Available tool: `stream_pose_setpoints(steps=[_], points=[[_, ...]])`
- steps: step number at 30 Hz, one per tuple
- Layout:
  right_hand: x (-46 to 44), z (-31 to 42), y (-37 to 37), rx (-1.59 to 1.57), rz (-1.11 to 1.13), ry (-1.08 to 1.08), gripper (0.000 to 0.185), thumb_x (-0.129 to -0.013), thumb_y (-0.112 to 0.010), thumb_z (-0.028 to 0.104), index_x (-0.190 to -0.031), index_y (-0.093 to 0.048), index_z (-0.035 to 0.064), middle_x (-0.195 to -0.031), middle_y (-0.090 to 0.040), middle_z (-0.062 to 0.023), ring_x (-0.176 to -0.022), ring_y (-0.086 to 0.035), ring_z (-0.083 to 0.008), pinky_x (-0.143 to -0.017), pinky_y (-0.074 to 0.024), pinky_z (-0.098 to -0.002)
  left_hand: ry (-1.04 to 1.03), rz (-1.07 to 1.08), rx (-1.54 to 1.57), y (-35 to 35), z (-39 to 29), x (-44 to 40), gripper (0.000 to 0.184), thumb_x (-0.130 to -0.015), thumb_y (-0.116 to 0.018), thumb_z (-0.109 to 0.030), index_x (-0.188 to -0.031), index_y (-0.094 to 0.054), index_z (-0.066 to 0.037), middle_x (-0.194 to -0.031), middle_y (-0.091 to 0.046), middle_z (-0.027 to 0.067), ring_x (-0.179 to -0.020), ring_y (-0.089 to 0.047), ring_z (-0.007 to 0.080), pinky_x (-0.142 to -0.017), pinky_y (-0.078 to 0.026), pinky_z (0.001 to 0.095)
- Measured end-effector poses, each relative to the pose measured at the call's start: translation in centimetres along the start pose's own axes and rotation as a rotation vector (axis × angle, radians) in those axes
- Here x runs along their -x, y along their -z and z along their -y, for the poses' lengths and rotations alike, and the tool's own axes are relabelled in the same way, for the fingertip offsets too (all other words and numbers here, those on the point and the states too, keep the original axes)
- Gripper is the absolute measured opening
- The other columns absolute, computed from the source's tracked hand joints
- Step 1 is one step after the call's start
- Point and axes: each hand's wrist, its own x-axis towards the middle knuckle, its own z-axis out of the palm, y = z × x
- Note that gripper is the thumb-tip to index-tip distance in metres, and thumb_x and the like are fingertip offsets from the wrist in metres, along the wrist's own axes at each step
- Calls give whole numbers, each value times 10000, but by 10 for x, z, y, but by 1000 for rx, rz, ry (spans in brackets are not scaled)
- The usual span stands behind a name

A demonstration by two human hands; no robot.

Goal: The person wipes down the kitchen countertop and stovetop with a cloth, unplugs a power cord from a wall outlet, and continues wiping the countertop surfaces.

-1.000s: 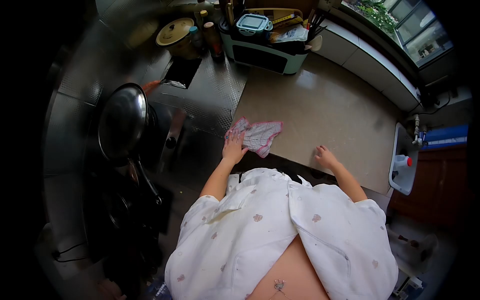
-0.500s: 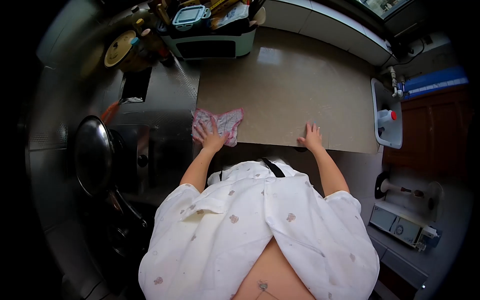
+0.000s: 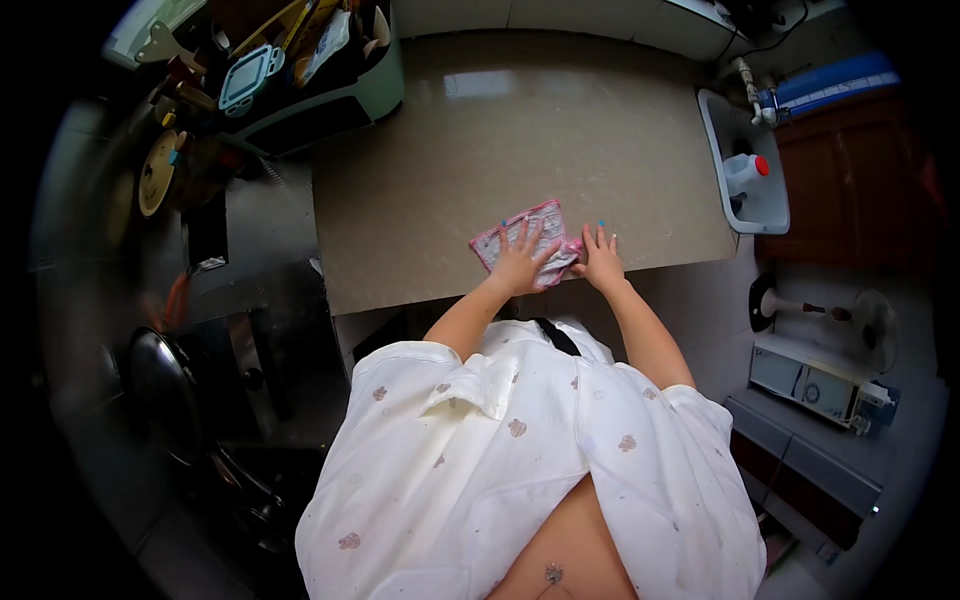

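- Our left hand [image 3: 517, 268] lies palm down with fingers spread across the cloth [image 3: 551, 230], pressing on it from above rather than gripping it.
- Our right hand [image 3: 600, 262] rests on the counter [image 3: 430, 180] with fingers extended and slightly parted; its thumb side is at the cloth's bunched pink corner, and we cannot tell whether it pinches any of it.
- We have the cloth near the counter's front edge, right of that edge's middle, its lower corner close to the brink beneath our left wrist.
- Both our forearms come in over the front edge, with our white shirt [image 3: 500, 450] just this side of it.
- Our widest room for moving is the counter's surface beyond the fingertips, running back to the tiled wall [image 3: 570, 22], and the stretch left of the cloth.
- At the far left corner, the pale green bin [image 3: 385, 85], packed with utensils, bounds that room.
- To our right, the counter ends beside the sink [image 3: 713, 135], where a red-capped jug [image 3: 742, 172] stands.
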Motion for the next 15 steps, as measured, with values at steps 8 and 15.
stream_pose_setpoints(steps=[8,15], points=[[1,-1,-7,-23,-42,-22,921,-651,-724,349,-1380,-168,263,-1443,-132,-95,-1284,-167,-424,-980,-309,-503,110,35,-82,39,112,146,954,-512,-759,-301,-1338,-282,-286,-1424,-185,107,-1312,-140,354,-968,-127,651],[5,8,-8,-83,-56,-78,845,-687,-710,257,-1370,-217,202,-1439,-132,-105,-1296,-169,-381,-1003,-281,-491,245,112,-251,47,175,222,1095,-477,-790,-290,-1375,-166,-240,-1421,-122,177,-1287,-113,443,-902,-180,695]])
